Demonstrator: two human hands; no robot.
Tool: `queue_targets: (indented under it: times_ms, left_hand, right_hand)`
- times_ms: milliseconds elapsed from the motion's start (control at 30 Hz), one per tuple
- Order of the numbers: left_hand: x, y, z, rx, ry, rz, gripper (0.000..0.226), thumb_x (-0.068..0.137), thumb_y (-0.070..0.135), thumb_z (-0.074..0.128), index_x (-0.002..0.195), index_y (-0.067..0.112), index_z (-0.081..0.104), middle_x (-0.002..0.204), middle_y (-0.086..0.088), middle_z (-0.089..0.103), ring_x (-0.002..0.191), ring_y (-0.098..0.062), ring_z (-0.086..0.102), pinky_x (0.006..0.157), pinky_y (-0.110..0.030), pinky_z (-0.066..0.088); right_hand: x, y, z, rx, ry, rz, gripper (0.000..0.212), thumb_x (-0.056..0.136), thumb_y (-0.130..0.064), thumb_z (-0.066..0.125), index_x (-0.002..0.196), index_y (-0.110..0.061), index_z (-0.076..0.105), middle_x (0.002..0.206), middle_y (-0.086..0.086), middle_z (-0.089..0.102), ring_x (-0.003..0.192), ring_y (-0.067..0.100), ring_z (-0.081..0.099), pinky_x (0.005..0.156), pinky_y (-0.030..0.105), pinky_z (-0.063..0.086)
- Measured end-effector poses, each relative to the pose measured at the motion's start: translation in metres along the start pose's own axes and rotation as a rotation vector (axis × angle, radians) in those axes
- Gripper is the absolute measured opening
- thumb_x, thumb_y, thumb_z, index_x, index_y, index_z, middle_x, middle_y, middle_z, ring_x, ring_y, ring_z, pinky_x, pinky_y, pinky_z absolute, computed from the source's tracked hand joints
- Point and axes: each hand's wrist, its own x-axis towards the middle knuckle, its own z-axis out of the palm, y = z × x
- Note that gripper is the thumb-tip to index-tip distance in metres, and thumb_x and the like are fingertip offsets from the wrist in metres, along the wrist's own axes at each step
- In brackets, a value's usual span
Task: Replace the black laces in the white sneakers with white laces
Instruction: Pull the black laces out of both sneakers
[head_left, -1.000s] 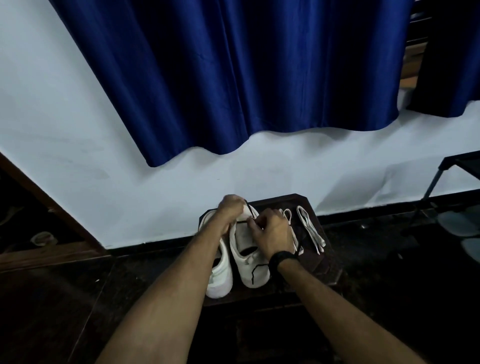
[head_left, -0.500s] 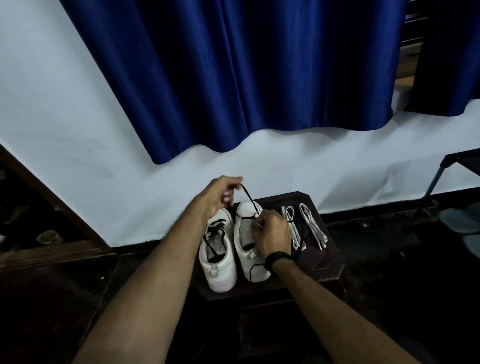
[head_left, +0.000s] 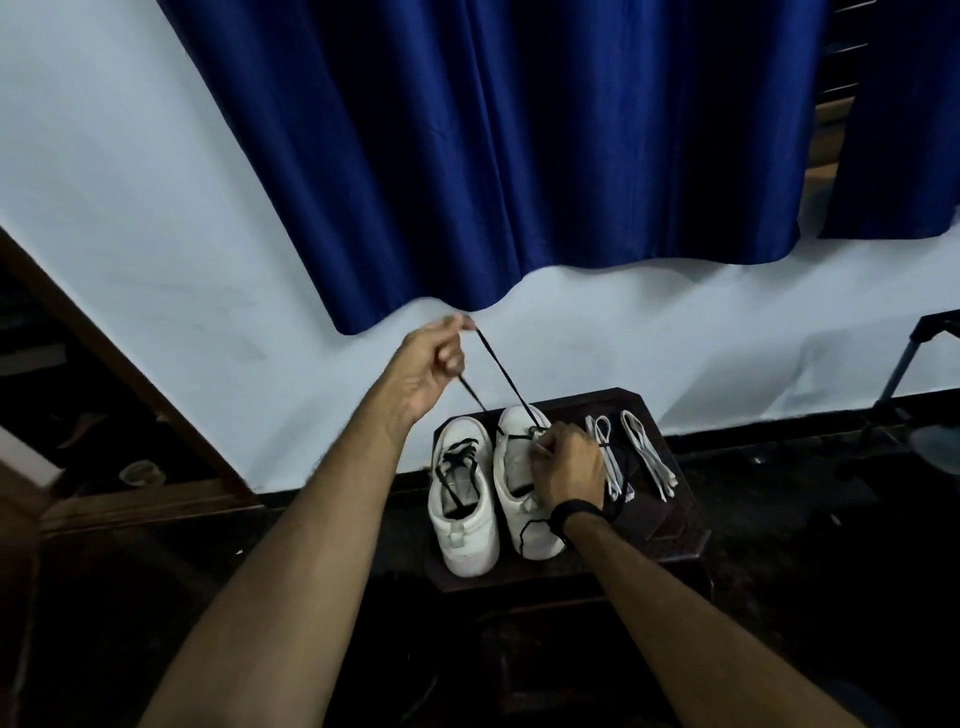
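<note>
1. Left arm (head_left: 291, 530) was stretched forward and up, bare forearm running from lower left.
2. Left hand (head_left: 428, 364) was raised well above the right hand, fingers curled, thumb and forefinger pinching the black lace (head_left: 501, 371) at the top.
3. Right arm (head_left: 691, 623) reached in from lower right, a black band (head_left: 574, 512) on the wrist.
4. Right hand (head_left: 569, 465) was low, back of hand up, fingers curled down onto the right sneaker (head_left: 519, 499); fingertips pinched at the lace's eyelet end.
</note>
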Motion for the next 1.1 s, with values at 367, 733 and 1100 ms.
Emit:
queue_targets:
  times_ms: [367, 733, 1100]
  left_hand:
    - [-0.008, 0.004, -0.036, -0.483, 0.276, 0.194, 0.021, 0.099, 0.02, 0.051, 0.079, 0.014, 0.055, 0.046, 0.006, 0.033, 0.04, -0.006, 0.03, 0.045, -0.019, 0.025]
    - [-0.001, -0.068, -0.033, 1.377, 0.418, -0.09, 0.039, 0.088, 0.025, 0.058, 0.127, 0.017, 0.061, 0.134, -0.007, 0.056, 0.125, -0.027, 0.051, 0.104, -0.038, 0.041]
    - [0.056, -0.112, 0.041, 1.784, -0.194, 0.244, 0.011, 0.083, 0.025, 0.066, 0.089, 0.022, 0.075, 0.108, 0.001, 0.069, 0.11, -0.022, 0.057, 0.093, -0.034, 0.041]
  right_hand:
    - [0.0, 0.001, 0.001, 0.065, 0.007, 0.074, 0.016, 0.074, -0.012, 0.066, 0.067, -0.022, 0.056, 0.079, 0.003, 0.064, 0.077, 0.029, 0.062, 0.063, 0.038, 0.051]
    - [0.0, 0.003, 0.002, 0.07, 0.024, 0.092, 0.01, 0.076, -0.014, 0.067, 0.072, -0.021, 0.061, 0.077, 0.0, 0.065, 0.077, 0.025, 0.064, 0.062, 0.032, 0.048]
    - [0.002, 0.009, 0.009, 0.099, 0.051, 0.095, 0.009, 0.074, -0.011, 0.064, 0.075, -0.019, 0.063, 0.079, 0.0, 0.064, 0.075, 0.023, 0.062, 0.06, 0.035, 0.048]
